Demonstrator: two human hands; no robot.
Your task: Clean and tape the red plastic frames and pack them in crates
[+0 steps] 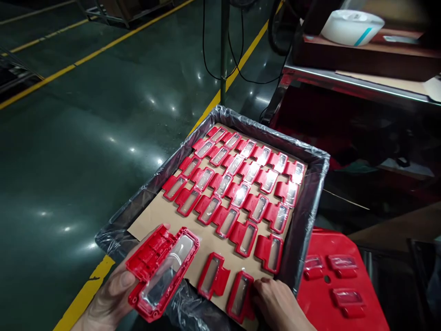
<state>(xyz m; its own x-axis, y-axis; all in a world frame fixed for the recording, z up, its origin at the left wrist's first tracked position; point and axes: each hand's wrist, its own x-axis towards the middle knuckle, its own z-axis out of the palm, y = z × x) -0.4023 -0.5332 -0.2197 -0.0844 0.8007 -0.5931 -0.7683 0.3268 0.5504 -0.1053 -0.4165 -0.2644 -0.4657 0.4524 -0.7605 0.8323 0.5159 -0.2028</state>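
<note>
My left hand grips a red plastic housing with a long clear window, its ribbed inner side facing up. This housing is tilted above the front left of a box lined with clear plastic film. Rows of similar red housings lie on a cardboard sheet inside the box. At the near right corner, my right hand has its fingers curled at the edge of another red housing. Its fingertips are partly hidden. Left of that housing lies one more red housing.
A red stool-like surface at the right carries several more windowed parts. Behind it stands a workbench with a roll of clear tape. A green post and hanging cables rise beyond the box. Yellow lines cross the floor.
</note>
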